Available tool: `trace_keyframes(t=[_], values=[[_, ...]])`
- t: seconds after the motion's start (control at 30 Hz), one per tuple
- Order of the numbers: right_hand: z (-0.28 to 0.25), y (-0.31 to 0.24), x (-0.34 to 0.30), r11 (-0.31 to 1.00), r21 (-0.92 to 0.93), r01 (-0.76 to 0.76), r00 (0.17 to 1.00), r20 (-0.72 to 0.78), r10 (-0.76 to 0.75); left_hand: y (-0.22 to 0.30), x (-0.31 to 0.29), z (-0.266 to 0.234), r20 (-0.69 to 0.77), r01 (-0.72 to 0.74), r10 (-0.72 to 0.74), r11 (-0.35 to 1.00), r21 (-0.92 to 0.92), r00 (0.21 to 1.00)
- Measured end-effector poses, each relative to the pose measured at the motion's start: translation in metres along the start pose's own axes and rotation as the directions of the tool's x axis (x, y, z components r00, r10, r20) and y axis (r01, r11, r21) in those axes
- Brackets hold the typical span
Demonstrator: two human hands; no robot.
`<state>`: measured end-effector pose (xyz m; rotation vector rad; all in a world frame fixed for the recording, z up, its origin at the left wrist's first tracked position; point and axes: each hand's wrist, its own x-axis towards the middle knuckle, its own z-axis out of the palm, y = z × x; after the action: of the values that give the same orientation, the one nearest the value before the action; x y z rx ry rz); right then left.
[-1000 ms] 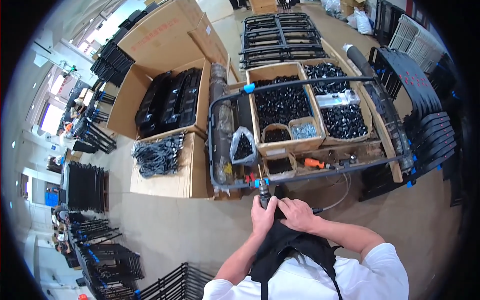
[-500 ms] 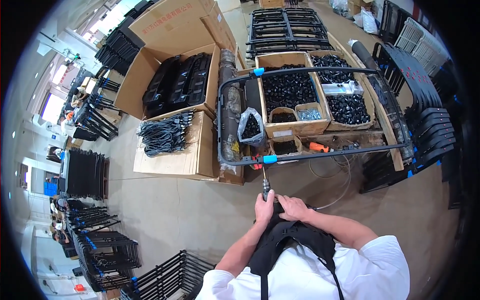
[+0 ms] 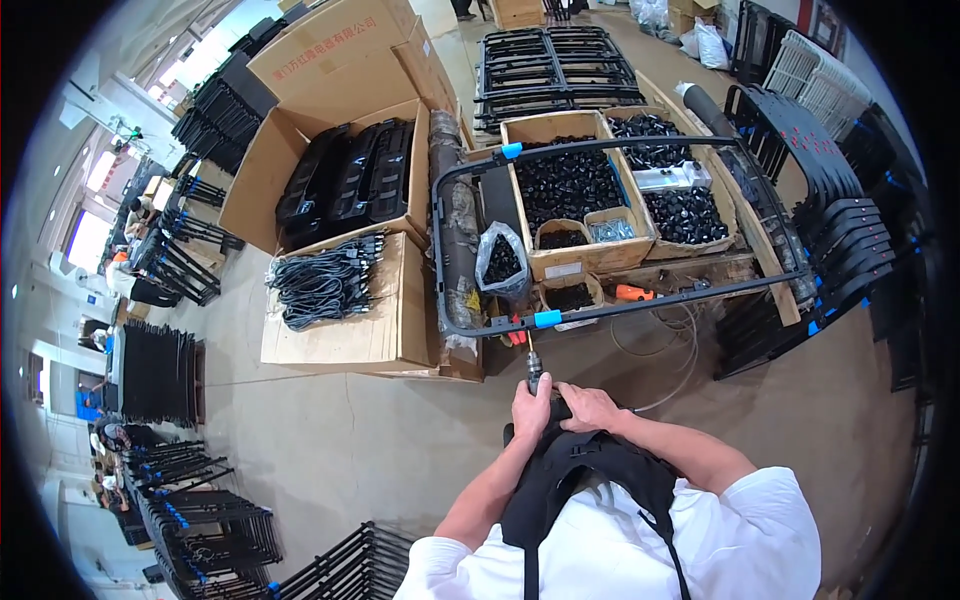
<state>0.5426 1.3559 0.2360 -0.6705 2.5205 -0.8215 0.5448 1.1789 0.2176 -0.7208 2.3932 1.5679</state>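
A drill with a metal chuck [image 3: 535,368] points away from me. My left hand [image 3: 530,406] is closed round its body behind the chuck. Beside it, my right hand [image 3: 590,408] is closed on the drill's rear part, which is mostly hidden. The thin bit reaches the near rail of a black tubular frame [image 3: 660,303], close to a blue band [image 3: 547,319]; whether it touches or enters the rail I cannot tell. That frame lies across the bench over boxes of parts.
Wooden boxes of black knobs [image 3: 570,185] and a bag of small black parts [image 3: 502,262] stand within the frame. An orange-handled tool [image 3: 635,293] lies nearby. Left are a carton [image 3: 245,190] and bundled cables [image 3: 325,280]. A pale hose [image 3: 690,365] loops at right. Stacked frames surround me.
The view has shifted slightly, so bench and frame sit a little differently in the picture. Both hands keep their hold on the drill, with its bit still at the near rail.
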Motion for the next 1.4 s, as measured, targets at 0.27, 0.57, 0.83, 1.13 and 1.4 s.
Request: trace_keyframes(t=[0.27, 0.57, 0.83, 1.13, 1.4], values=[[-0.004, -0.012, 0.001, 0.999, 0.016, -0.042, 0.999, -0.005, 0.042, 0.004, 0.005, -0.006, 0.029, 0.001, -0.002, 0.999, 0.053, 1.000], [-0.021, -0.023, 0.005, 0.994, 0.058, -0.093, 0.995, 0.043, 0.091, 0.013, 0.011, -0.007, 0.038, 0.004, -0.009, 0.991, 0.131, 0.999], [-0.026, -0.020, 0.008, 0.992, 0.082, -0.093, 0.995, 0.047, 0.089, 0.021, 0.013, -0.006, 0.028, -0.030, 0.026, 0.989, 0.144, 0.999], [-0.031, -0.024, 0.010, 0.987, 0.087, -0.136, 0.991, 0.030, 0.134, 0.026, 0.021, -0.005, 0.034, 0.010, -0.016, 0.985, 0.173, 0.999], [-0.011, -0.022, 0.008, 0.993, 0.109, 0.035, 0.989, -0.149, -0.018, 0.025, 0.019, -0.005, 0.041, 0.036, -0.043, 0.988, 0.153, 0.998]])
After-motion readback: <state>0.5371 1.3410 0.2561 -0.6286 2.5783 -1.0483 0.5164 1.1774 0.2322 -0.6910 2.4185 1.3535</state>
